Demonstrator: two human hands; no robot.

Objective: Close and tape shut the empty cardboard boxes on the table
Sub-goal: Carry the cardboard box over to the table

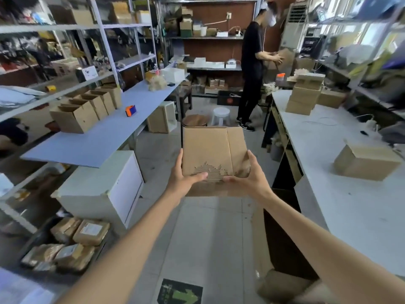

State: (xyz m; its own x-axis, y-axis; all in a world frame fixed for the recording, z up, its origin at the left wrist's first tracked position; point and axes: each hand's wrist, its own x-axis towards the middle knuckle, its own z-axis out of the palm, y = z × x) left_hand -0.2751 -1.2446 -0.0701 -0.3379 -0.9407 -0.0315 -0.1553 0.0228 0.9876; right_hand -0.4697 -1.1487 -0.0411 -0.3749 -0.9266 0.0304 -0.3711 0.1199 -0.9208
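I hold a brown cardboard box [210,150] out in front of me over the aisle floor, with its top flaps folded down. My left hand [183,179] grips its left side, thumb laid over the near edge where the paper skin is torn and the corrugation shows. My right hand [249,178] grips the right side. A row of several open boxes [87,108] stands on the blue table [96,148] at the left. An orange and blue tape dispenser [130,111] lies on that table beside them.
A white table [341,194] runs along the right with one box [366,161] and a stack of boxes [303,95]. A person in black [251,69] stands at the far end. A white cabinet [103,187] and wrapped parcels [72,244] sit low left; stools stand ahead.
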